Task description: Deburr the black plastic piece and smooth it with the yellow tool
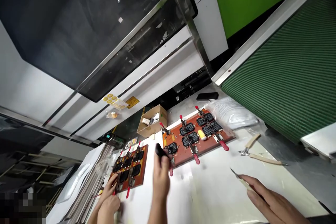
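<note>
The left hand (160, 178) is closed on a small black part (160, 151) at the near edge of the red board (195, 136); the right hand (270, 199) pinches a thin blade (237, 176) above the table (210, 189). The blade could nick a finger if the hands cross

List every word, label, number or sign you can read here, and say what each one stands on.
None can be read.
Yellow rectangular sign on the white machine panel: print too small and blurred.
Round yellow stickers beside it: marks unreadable.
Small printed card near the cardboard box: blurred.
The fixture boards, phone and knife show no legible text.
</note>
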